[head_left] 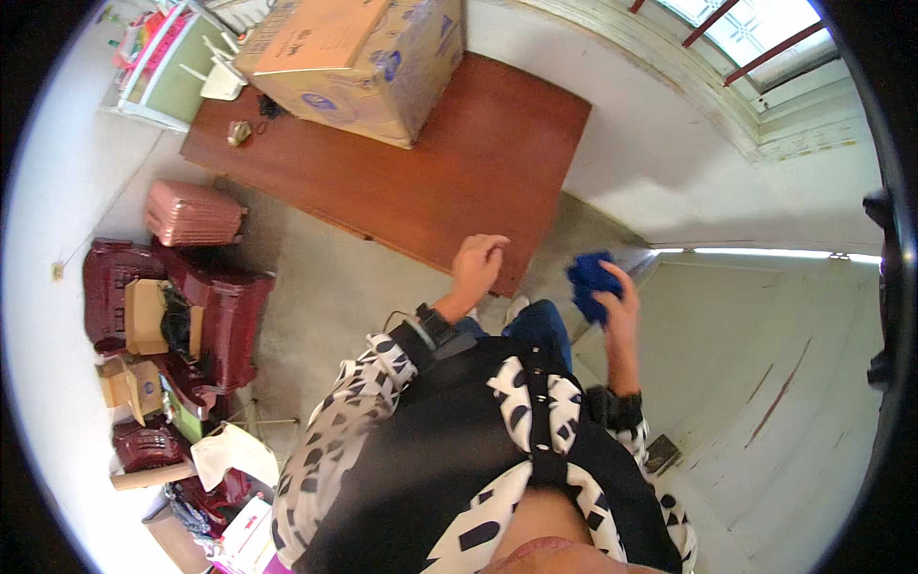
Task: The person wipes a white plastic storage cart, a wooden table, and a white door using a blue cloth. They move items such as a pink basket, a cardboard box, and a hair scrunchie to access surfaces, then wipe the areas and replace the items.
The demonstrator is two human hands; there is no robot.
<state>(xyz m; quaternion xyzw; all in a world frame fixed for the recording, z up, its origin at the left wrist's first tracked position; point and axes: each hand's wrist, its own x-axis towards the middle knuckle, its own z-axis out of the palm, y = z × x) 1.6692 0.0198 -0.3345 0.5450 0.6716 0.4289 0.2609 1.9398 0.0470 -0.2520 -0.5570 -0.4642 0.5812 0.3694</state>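
My left hand (478, 264) hovers over the near corner of a reddish-brown wooden table (502, 158). Its fingers are loosely curled, with a small gap at the thumb, and nothing shows in it. To the right, past the table's edge, my right hand (622, 298) grips a bunched dark blue cloth (592, 287). The cloth is slightly blurred and hangs clear of the tabletop. Dark bands circle both wrists. A large taped cardboard box (401, 90) stands on the far part of the table.
A white router (224, 80) and a small pale object (239, 133) are left of the box. On the floor at left stand a pink suitcase (195, 213) and dark red carved chairs (237, 323), which hold opened cartons (148, 319). A pale door panel (760, 359) is at right, below a barred window (746, 36).
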